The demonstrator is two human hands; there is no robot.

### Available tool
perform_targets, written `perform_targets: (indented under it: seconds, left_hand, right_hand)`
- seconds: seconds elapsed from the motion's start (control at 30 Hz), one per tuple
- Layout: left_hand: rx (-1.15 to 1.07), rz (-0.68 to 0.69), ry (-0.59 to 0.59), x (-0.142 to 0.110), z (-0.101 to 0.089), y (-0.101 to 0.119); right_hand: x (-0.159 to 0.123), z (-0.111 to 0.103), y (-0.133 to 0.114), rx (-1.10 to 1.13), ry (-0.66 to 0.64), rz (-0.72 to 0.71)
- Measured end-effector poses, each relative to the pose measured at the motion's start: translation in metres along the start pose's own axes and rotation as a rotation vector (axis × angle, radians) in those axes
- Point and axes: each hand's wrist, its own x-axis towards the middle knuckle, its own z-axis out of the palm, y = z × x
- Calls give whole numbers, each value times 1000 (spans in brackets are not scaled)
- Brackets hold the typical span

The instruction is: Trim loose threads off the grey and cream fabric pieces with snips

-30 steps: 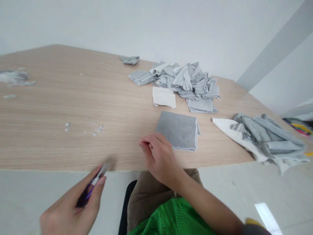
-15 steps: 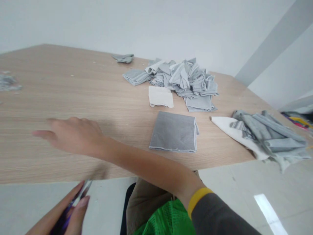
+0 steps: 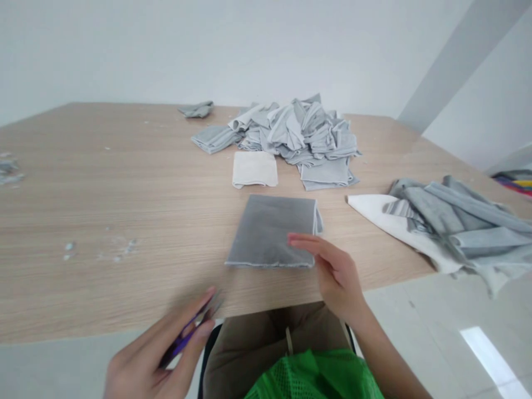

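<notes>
My left hand (image 3: 166, 352) is closed around small purple-handled thread snips (image 3: 183, 341) at the table's front edge. Their metal blades point up and to the right, slightly blurred. A folded dark grey cloth (image 3: 272, 230) lies flat in front of me, with pale stitching along its near and right edges. Over its lower right corner hovers my right hand (image 3: 334, 274), fingers stretched out and thumb apart, holding nothing. I cannot tell whether its fingertips touch the cloth.
Behind the cloth lies a folded off-white cloth (image 3: 255, 169), then a heap of light grey cloths (image 3: 303, 133). More grey fabric (image 3: 465, 221) hangs over the right front edge. Lint scraps (image 3: 120, 249) and a thread pile (image 3: 8, 170) dot the table's left side (image 3: 83, 194).
My right hand has swung from the left side of the table to the folded grey cloth. Small lint scraps now show at left. My left hand with the snips has moved right and up.
</notes>
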Motion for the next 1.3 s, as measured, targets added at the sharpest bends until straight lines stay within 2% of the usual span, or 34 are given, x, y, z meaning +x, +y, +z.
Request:
perform_targets:
  seconds: [0.1,0.17,0.27,0.37,0.57,0.73,0.97,1.3]
  left_hand:
    - [-31,117,-173,38,24,15]
    - [-26,195,-267,60,39,23]
    - [24,316,-354,83,56,30]
    - [60,410,-420,93,67,30]
    - [95,493,-347,93,75,20]
    - [91,498,-333,96,79,17]
    - [55,521,-361,99,85,14]
    - [10,491,-316,109,88,21]
  right_hand:
    - [-26,-39,22,-82,108,87]
    - [-34,-48,33,-117,150,135]
    - [-34,-40,46,-210,113,166]
    - [-29,-23,53,-321,33,128]
    - [-28,-10,55,-421,-125,-24]
    - [-28,-5,54,-441,-136,-56]
    - [-25,-3,54,-354,-48,-15]
    - [-18,-9,49,-184,-56,173]
